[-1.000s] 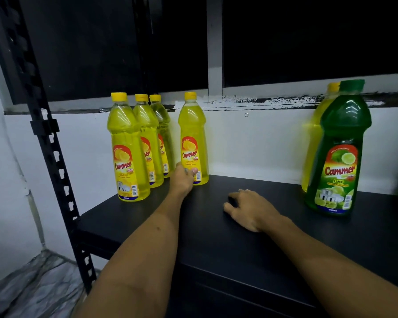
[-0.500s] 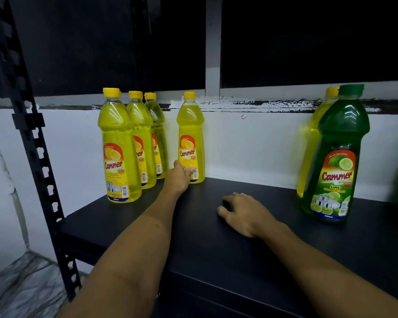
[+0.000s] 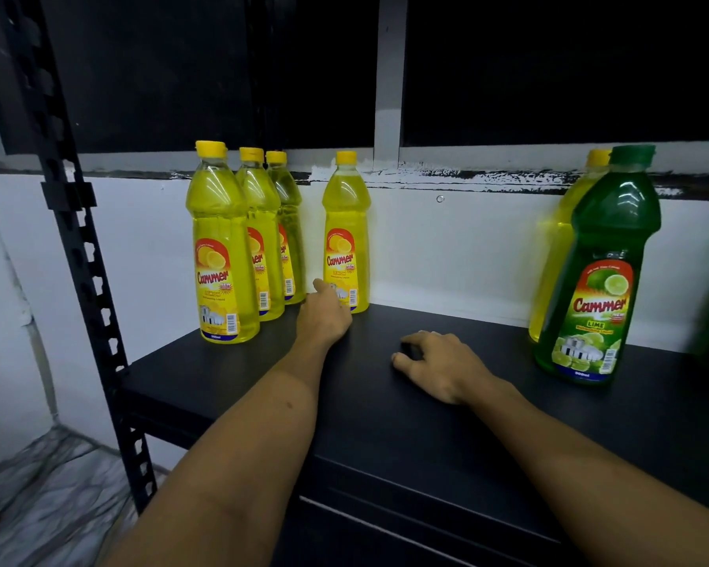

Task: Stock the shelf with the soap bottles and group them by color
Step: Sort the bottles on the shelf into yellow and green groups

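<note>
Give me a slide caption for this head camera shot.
Left hand touches the lone yellow bottle while the right hand rests on the shelf.

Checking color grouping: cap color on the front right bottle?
Green, matching its green bottle; the head view shows the cap clearly.

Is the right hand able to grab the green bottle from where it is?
Probably yes: the right hand rests on the shelf, with only bare shelf between it and the green bottle.
</note>
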### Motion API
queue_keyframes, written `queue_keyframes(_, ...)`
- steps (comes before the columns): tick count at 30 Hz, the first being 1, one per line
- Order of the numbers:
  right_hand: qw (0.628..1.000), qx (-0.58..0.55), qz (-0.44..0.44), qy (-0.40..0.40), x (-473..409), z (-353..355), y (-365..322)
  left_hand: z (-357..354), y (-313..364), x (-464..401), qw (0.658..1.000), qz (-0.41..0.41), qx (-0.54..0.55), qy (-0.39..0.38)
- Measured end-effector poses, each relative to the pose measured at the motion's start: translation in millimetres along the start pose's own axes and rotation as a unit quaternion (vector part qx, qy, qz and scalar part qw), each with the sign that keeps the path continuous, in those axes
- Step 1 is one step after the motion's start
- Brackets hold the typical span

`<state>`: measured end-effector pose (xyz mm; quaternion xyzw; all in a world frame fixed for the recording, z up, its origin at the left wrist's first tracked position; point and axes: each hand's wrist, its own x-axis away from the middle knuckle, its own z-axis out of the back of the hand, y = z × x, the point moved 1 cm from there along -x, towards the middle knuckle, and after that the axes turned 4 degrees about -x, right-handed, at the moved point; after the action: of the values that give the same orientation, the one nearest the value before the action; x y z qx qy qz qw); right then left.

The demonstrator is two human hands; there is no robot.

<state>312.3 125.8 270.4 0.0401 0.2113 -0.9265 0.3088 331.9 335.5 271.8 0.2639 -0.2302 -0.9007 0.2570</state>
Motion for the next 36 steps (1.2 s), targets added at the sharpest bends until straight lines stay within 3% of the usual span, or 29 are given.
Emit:
queue_keyframes(7,0.998,-0.058,-0.027,0.004,3.0,6.4,2.9,19.4,12.0,57.9,0.986,-0.084,-0.138,-0.046)
queue_keyframes(10,0.986,-0.155,-0.036,0.05,6.6,11.7,9.0,27.9,21.2,90.1,0.98,-0.124,-0.148,-0.049)
queue_keyframes(13,0.961,-0.241,-0.047,0.13,16.7,20.5,13.4,33.7,26.0,115.9,0.976,-0.15,-0.151,-0.053)
queue_keyframes(19,0.943,-0.206,-0.047,0.255,44.3,37.1,32.5,39.9,38.0,142.7,0.966,-0.184,-0.166,-0.076)
queue_keyframes(22,0.898,-0.196,-0.056,0.391,63.9,53.4,43.4,35.5,53.0,152.5,0.963,-0.197,-0.162,-0.086)
queue_keyframes(25,0.835,-0.167,-0.138,0.505,79.2,67.9,59.8,21.7,81.7,169.5,0.959,-0.232,-0.134,-0.096)
queue_keyframes(27,0.825,-0.174,-0.21,0.495,83.5,72.7,75.6,8.7,104.5,180.8,0.954,-0.256,-0.114,-0.107)
queue_keyframes(30,0.854,-0.227,-0.272,0.382,84.0,72.4,103.8,-10.6,133.6,190.4,0.948,-0.281,-0.104,-0.11)
queue_keyframes(33,0.881,-0.258,-0.259,0.302,83.7,78.3,125.5,-24.2,146.9,187.4,0.945,-0.283,-0.113,-0.117)
queue_keyframes(36,0.881,-0.26,-0.238,0.315,85.8,81.5,138.7,-30.9,147.5,177.2,0.946,-0.263,-0.131,-0.137)
